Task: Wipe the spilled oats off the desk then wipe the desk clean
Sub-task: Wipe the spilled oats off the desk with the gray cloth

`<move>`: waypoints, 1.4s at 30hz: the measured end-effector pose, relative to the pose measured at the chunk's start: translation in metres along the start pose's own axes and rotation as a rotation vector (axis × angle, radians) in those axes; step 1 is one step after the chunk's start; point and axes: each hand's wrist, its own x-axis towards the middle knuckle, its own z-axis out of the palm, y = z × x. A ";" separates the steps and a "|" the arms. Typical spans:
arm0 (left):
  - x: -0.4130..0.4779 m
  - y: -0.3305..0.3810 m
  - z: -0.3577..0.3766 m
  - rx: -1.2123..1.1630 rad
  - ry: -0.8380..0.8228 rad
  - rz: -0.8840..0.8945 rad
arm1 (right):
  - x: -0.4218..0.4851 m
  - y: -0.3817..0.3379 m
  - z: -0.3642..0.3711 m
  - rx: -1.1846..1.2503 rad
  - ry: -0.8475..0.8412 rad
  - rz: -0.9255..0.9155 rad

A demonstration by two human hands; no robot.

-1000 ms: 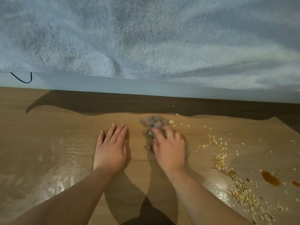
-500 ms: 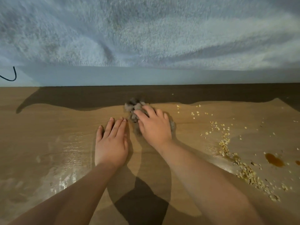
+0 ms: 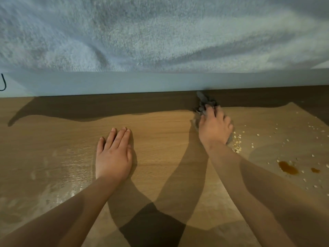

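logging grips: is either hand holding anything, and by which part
Right hand grips the grey cloth by its near part, the far end free. Left hand holds nothing, flat on the desk.

I found no writing, label, brand, number or sign that I could read. The wooden desk [image 3: 160, 139] showed me only grain and glare. The rough wall [image 3: 160, 32] and the pale strip [image 3: 124, 82] under it carried no marks. The grey cloth [image 3: 203, 104] lay partly in shadow, perhaps too dim for me to tell whether it bore a tag.
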 end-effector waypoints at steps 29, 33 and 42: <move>-0.053 0.096 0.010 0.068 -0.188 0.017 | -0.101 0.101 -0.029 0.104 0.079 0.054; -0.056 0.106 0.013 0.065 -0.164 -0.008 | -0.124 0.066 -0.025 0.215 0.153 -0.222; -0.076 0.120 0.020 0.058 -0.153 0.023 | -0.119 0.118 -0.012 0.003 0.151 -0.338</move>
